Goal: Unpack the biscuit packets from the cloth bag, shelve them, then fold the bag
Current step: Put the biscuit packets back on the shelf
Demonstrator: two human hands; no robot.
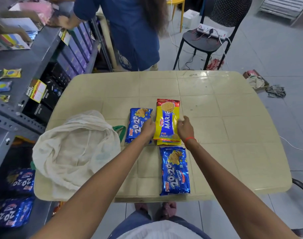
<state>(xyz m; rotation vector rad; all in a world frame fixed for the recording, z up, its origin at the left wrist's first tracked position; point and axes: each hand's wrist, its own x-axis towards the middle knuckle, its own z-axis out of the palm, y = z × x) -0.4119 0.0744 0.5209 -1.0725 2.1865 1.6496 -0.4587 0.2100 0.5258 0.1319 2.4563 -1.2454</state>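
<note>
From the head camera, you have both hands over the beige plastic worktop (216, 118). Your left hand (148, 127) and your right hand (184, 127) stand at the two sides of the yellow and red Marie biscuit packet stack (168, 121), fingers loosely curled and partly spread, touching its edges; I cannot tell if they already pinch it. Just to the outer side of your left hand lies a blue 20-20 butter biscuit packet (138, 123). A second blue 20-20 packet (174, 171) lies nearer to you, below your right wrist. The cream cloth bag (74, 152) rests slack, beyond your left forearm. I judge the unpacking is mostly done. Shelving remains: the grey metal shelf (17, 109) on your left side holds some blue packets (14, 195) low down. The bag is not yet folded.
</note>
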